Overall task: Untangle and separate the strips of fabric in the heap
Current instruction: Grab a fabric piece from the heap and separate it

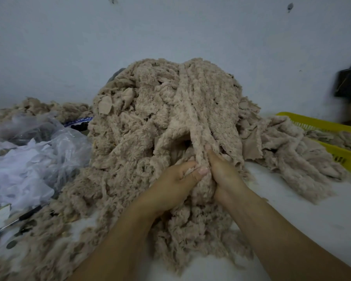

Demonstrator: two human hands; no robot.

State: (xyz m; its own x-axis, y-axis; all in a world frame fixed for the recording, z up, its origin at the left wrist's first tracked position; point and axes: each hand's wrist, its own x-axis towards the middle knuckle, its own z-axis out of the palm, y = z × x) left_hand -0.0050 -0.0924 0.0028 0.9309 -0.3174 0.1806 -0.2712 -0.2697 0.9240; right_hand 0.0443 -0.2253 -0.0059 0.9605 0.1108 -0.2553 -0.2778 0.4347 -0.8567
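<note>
A tall heap of fluffy beige fabric strips fills the middle of the white table. A long strip runs from the heap's top down to my hands at the front. My left hand pinches that strip between thumb and curled fingers. Just to its right, my right hand grips the same strip from the other side, fingers tucked into the fabric. More loose strips lie under my wrists.
Crumpled clear plastic bags lie at the left, with a dark pen near them. A yellow plastic basket holding strips stands at the right, more strips draped before it. A dark bag hangs on the wall. Bare white table shows at the right front.
</note>
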